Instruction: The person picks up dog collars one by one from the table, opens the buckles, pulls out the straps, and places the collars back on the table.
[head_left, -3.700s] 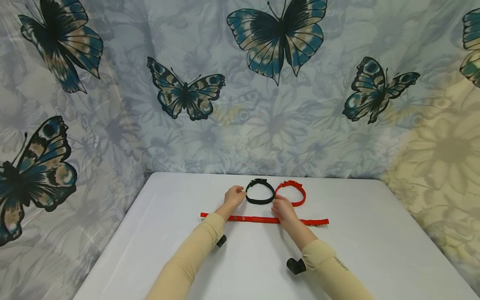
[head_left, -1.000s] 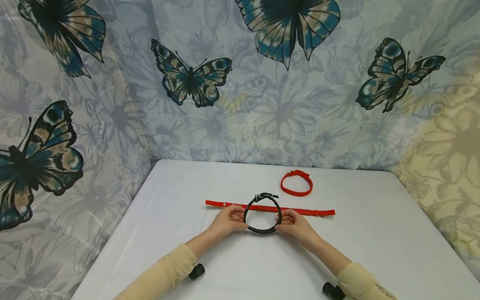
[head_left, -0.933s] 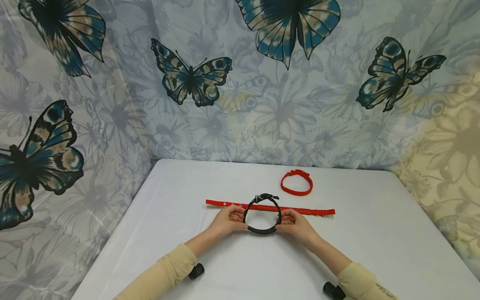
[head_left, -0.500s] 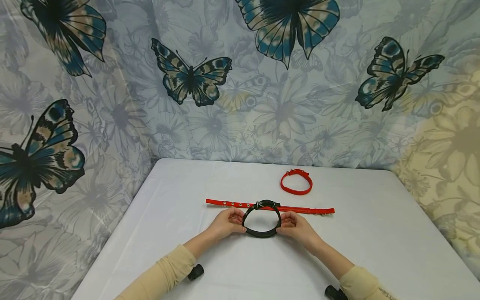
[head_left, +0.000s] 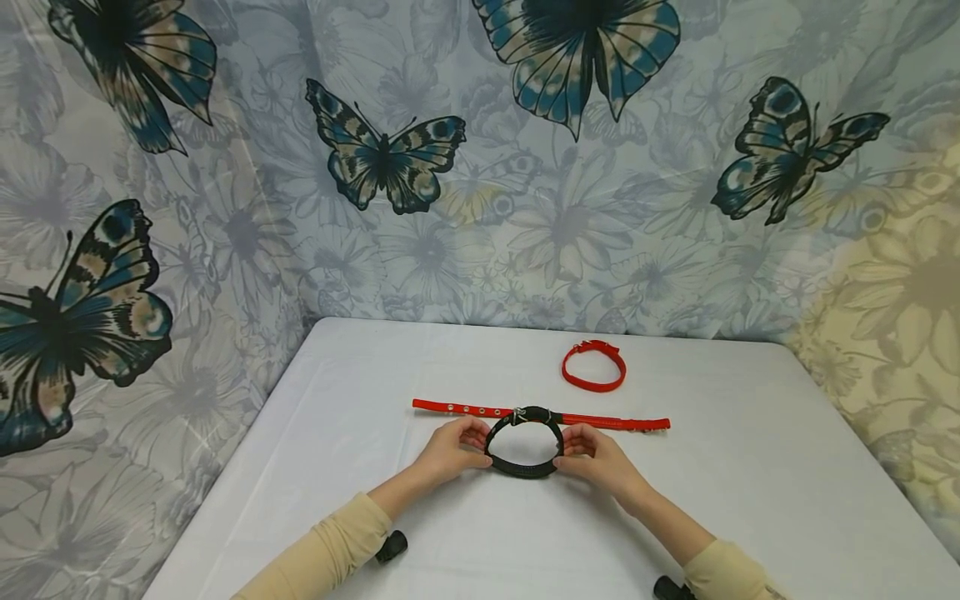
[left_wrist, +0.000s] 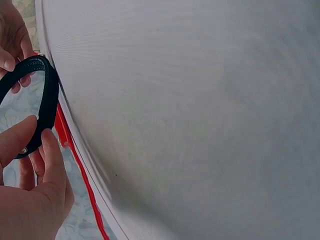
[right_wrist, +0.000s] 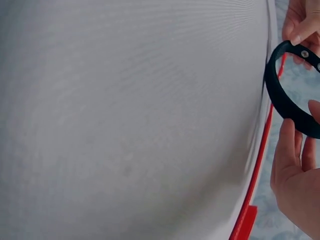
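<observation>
A black collar [head_left: 522, 471], buckled into a ring, is held between both hands near the middle of the table. My left hand [head_left: 450, 448] pinches its left side between thumb and fingers, and my right hand [head_left: 600, 462] pinches the right side the same way. The collar's buckle points away from me, overlapping a flat red strap [head_left: 607, 422] in the head view. Metal-ringed holes run along the left part of that strap. In the left wrist view the black collar [left_wrist: 48, 95] shows stitching; in the right wrist view its holes face the left hand [right_wrist: 302, 25].
A red collar [head_left: 595, 386], buckled into a loop, lies farther back and to the right on the white table [head_left: 360, 367]. Butterfly-printed cloth [head_left: 427, 275] hangs behind and beside the table. Black wrist cameras [head_left: 392, 547] sit under the sleeves.
The black collar, which lay at the back beside the red loop, has come toward me in both hands. Over the last second it has tilted flatter and dropped slightly.
</observation>
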